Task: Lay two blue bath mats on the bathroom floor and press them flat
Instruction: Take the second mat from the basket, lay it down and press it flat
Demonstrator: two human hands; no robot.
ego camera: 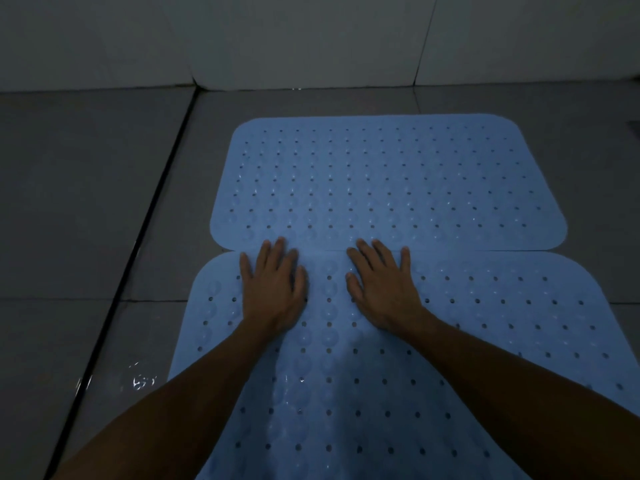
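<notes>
Both flat: left hand (273,289) and right hand (384,289) press near mat (346,393), touching far mat (381,181).

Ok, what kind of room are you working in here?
Most likely a bathroom or shower area: large grey floor tiles with a wet patch, a tiled wall close behind, and two perforated blue bath mats laid edge to edge under both flat hands.

Your two bare forearms come into view from the bottom corners, uncovered all the way down with no sleeve showing on either. Your bare left hand (273,289) and bare right hand (384,289) carry nothing on fingers or wrists that the dim light lets you make out.
</notes>
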